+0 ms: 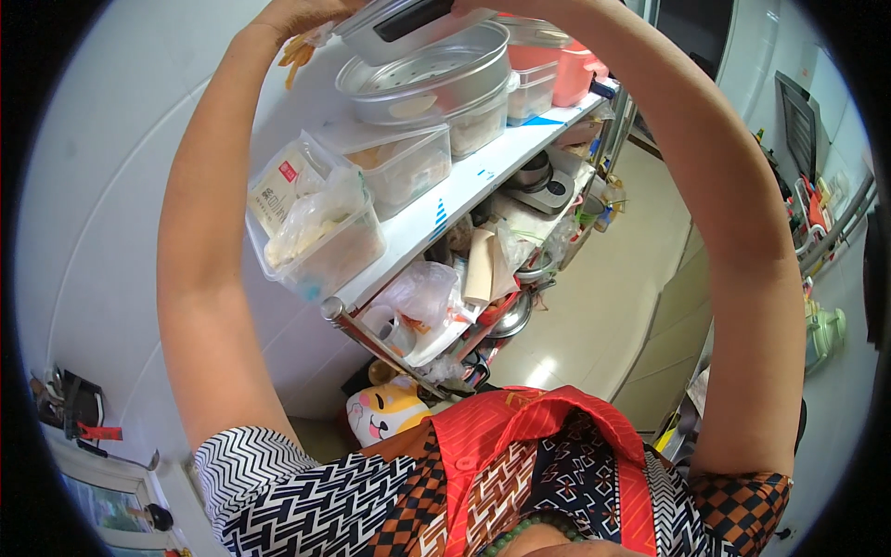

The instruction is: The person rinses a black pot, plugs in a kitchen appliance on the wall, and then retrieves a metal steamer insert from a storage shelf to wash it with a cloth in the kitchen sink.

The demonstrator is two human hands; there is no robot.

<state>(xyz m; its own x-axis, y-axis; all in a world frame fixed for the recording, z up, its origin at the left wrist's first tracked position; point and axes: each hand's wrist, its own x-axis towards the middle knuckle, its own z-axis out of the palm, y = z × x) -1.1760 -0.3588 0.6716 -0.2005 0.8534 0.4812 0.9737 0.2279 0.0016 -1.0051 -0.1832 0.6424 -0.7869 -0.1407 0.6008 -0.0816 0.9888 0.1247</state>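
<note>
At the top edge of the head view, a silver metal pot with a black side handle is held up between my two hands. My left hand is at its left side and my right hand is by the handle; the frame cuts off both hands and much of the pot. Just below the pot, a round metal steamer tier with a perforated bottom rests on a clear plastic container on the white shelf. Yellow rubber bands hang at the wall next to my left hand.
Plastic containers with bagged food line the shelf, with red containers farther along. A digital scale and plastic bags fill the tier below. The shelf's metal post faces me. A plush toy lies low.
</note>
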